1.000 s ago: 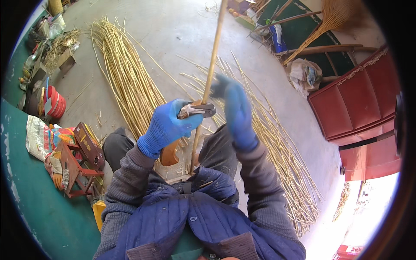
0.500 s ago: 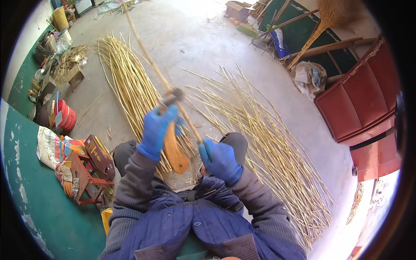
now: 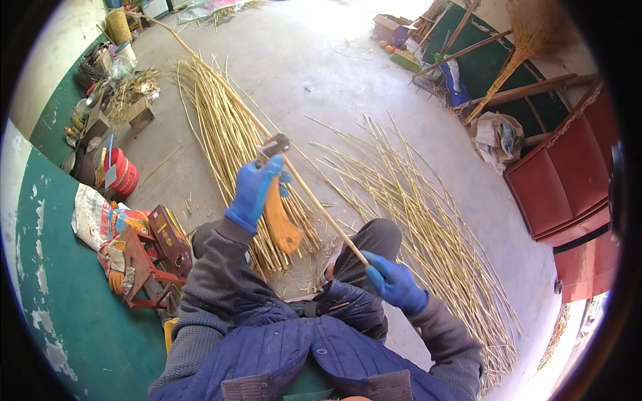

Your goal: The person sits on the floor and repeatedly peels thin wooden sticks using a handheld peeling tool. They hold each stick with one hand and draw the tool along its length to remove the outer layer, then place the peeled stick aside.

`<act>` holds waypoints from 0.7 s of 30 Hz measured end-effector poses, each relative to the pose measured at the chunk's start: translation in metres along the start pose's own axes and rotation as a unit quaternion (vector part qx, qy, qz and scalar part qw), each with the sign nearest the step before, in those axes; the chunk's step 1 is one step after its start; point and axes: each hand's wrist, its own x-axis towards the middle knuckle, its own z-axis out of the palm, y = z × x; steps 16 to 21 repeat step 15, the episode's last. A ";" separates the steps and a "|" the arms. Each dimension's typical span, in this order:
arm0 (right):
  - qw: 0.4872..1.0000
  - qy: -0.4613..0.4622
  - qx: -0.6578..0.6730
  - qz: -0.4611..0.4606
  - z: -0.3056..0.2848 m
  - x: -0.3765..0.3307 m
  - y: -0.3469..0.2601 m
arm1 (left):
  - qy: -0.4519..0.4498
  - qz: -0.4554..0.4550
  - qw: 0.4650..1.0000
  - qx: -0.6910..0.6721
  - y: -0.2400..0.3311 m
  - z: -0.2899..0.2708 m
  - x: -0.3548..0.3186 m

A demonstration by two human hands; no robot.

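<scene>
Both my hands wear blue gloves. My left hand (image 3: 253,194) grips a hatchet-like tool (image 3: 283,224) high up, close to its small dark metal head; its curved wooden handle hangs down toward my lap. My right hand (image 3: 394,282) is closed round the near end of a long, thin peeled stick (image 3: 328,215). The stick slants up and left past the tool's head, touching or nearly touching it, and its far end reaches the upper left. Whether my left fingers also touch the stick is hidden.
A bundle of straight sticks (image 3: 217,127) lies ahead on the floor, partly beneath the held stick. Looser sticks (image 3: 441,234) spread at the right. A small red stool (image 3: 144,267) and a red bucket (image 3: 122,172) stand left; a red sofa-like seat (image 3: 568,164) is at the right.
My right hand has moved right and down, drawing the stick's near end with it past the tool's head. My left hand keeps hold of the tool in about the same place.
</scene>
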 end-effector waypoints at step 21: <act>0.991 -0.115 -0.071 -0.001 0.017 -0.059 0.007 | 0.125 -0.013 0.992 -0.005 -0.017 -0.127 0.062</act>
